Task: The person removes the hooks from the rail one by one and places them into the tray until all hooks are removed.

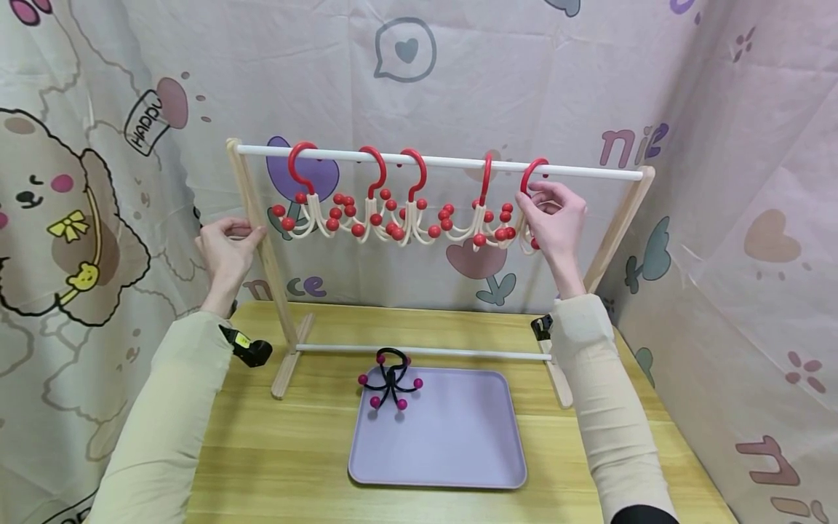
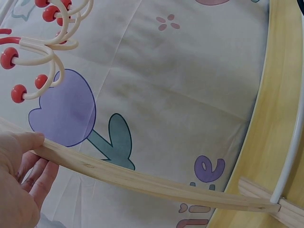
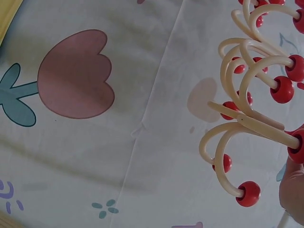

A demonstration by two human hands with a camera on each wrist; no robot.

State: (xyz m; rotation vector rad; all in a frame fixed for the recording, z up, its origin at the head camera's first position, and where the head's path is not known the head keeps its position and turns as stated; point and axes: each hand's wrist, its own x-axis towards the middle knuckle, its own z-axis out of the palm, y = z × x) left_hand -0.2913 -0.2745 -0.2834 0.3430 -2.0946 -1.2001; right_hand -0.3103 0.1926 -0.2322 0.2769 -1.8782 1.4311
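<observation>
Patterned curtain [image 1: 452, 94] behind, your right hand [image 1: 558, 212] pinches the end hanger [image 1: 526, 179], its long axis roughly upright, hooked over the rod [image 1: 452, 163] just above that hand, while your left hand [image 1: 226, 252], well apart, pinches the post [image 1: 272, 280].

Cartoon-print curtain [image 1: 497, 44] bkgd, wood-grain table [image 1: 275, 451] below.

Curtain's pale, creased, runs behind & along both sides. L: big cartoon animal [image 1: 39, 244] w/ yellow bow [image 1: 68, 227] & strap; up & R of it, "HAPPY" sign [image 1: 145, 125] against a pinkish blob [image 1: 173, 103]. Top ctr: speech bubble [image 1: 424, 52] w/ grey heart [image 1: 406, 49] inside. Lower: purple tulip [image 2: 69, 107] & pink tulip [image 3: 76, 76], both w/ teal-ish leaves. R: pink/purple "nie" lettering [image 1: 618, 135], peach heart [image 1: 772, 236], pink petal print [image 1: 805, 371], lg pink letter under that. Table: lt yellow, visible grain, far edge by curtain.
</observation>
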